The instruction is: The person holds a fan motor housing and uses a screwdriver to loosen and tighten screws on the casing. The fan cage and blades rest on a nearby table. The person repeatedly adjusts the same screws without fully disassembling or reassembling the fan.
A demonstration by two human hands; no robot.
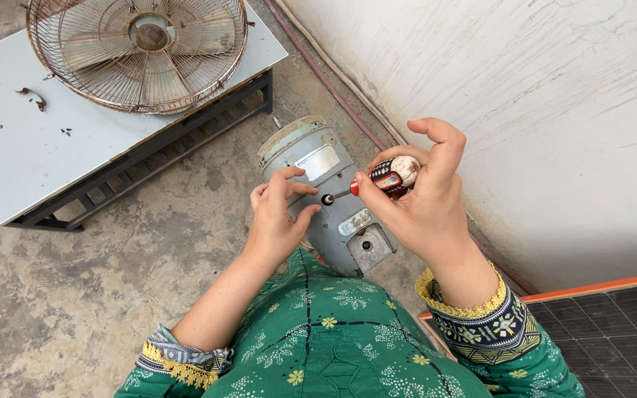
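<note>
So the grey motor (pixel 333 206) sits right in the person's lap, between both hands, its rusty-rimmed end pointing away toward the wall (pixel 540 110). The left hand (pixel 278 221) is wrapped against the motor's left side, fingers curled on the housing and steadying it. The right hand (pixel 425 199) is gripping a screwdriver (pixel 388 177) by its red-and-black handle, the pale butt end tucked under the bent fingers, with the tip pressed onto a small dark screw on the motor's side, just beside the left fingertips. Off to the upper left there's a rusty fan guard (pixel 138 51) lying flat on a white table (pixel 31 147), well apart from the hands. A dark solar panel (pixel 613 339) pokes in at lower right, near the right sleeve. Concrete floor (pixel 97 273) underneath everything.
</note>
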